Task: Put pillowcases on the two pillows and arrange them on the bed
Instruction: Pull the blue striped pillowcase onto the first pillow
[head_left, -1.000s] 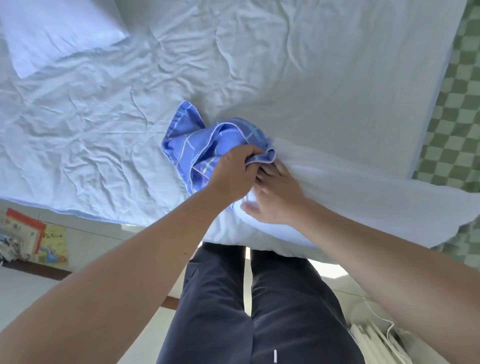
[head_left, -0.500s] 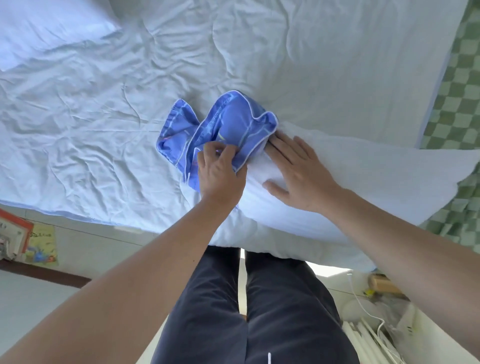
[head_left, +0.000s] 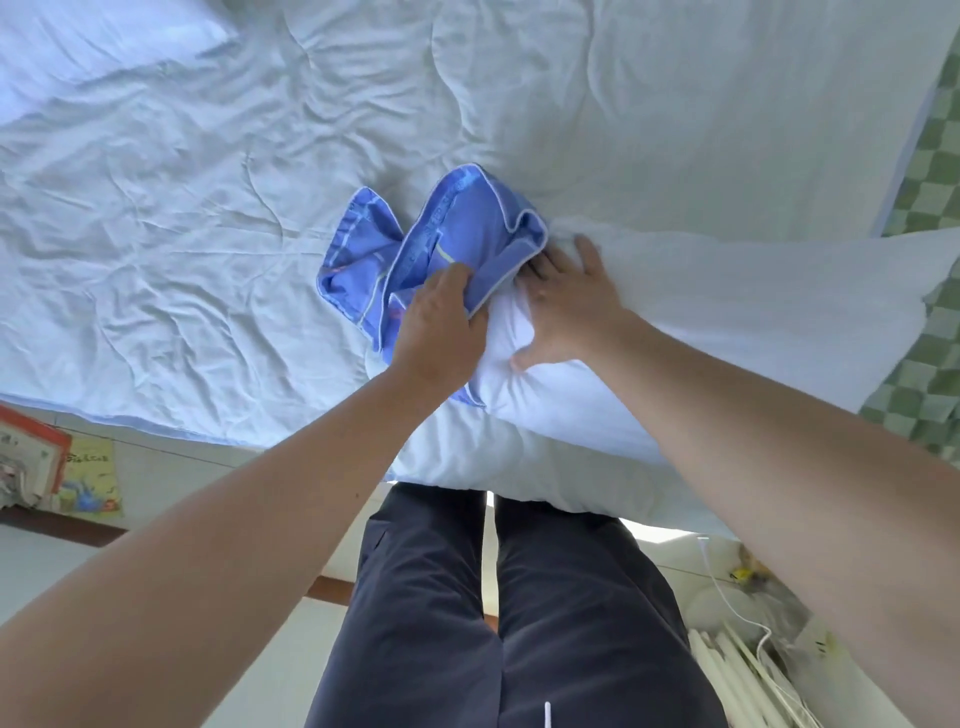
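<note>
A bare white pillow (head_left: 727, 322) lies across the near edge of the bed, its left end toward me. A bunched blue pillowcase (head_left: 457, 228) with pale piping sits at that end. My left hand (head_left: 441, 327) grips the pillowcase's open edge, fingers curled into the cloth. My right hand (head_left: 571, 306) lies on the pillow's end with the thumb spread, and its fingertips are hidden under the pillowcase's rim. A second white pillow (head_left: 93, 47) lies at the far left corner of the bed.
The wrinkled white sheet (head_left: 208, 208) covers the bed. A green checked cloth (head_left: 930, 176) runs along the right side. Colourful books (head_left: 57, 467) lean on the floor at left. White cables and slats (head_left: 748, 654) lie on the floor at lower right.
My left hand let go of the small fold and took the pillowcase's edge lower down. My right hand slid along the pillow into the opening. The pillowcase has spread wider.
</note>
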